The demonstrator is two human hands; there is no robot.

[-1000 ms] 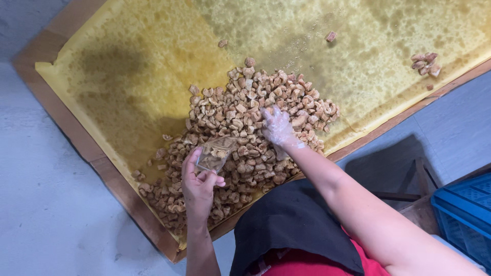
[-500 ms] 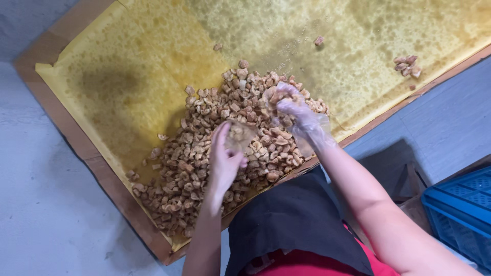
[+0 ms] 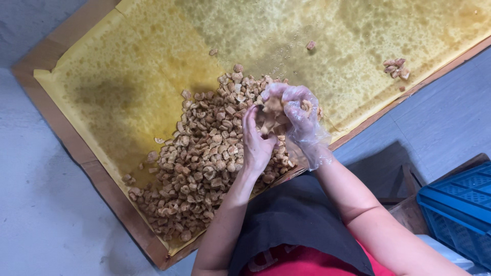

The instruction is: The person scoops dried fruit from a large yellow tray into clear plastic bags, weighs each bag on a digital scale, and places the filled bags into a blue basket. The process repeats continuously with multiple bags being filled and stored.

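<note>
Seen from your head camera, your two hands meet above a heap of brown fried pieces [image 3: 204,168] spread on yellow, oil-stained paper [image 3: 123,87] that lines a shallow wooden tray [image 3: 105,186].

Your left hand [image 3: 257,143], bare, is cupped with its fingers curled upward, pressed against a handful of pieces [image 3: 272,113] taken from the heap. Your right hand [image 3: 296,115], in a thin clear plastic glove [image 3: 312,145], closes over the same handful from the far side, fingers bent around it. Both hands grip the pieces between them, just above the upper right edge of the heap and close to the tray's near rim.

The heap runs from the middle of the paper down toward the tray's lower corner. A small cluster of pieces [image 3: 396,67] lies well apart near the right edge of the paper, and a couple of single pieces [image 3: 310,45] sit alone further up.

Below your arms hang a dark apron [image 3: 291,220] and a red shirt [image 3: 307,260]. A blue plastic crate [image 3: 455,209] stands on the grey floor [image 3: 46,204] at the right.
</note>
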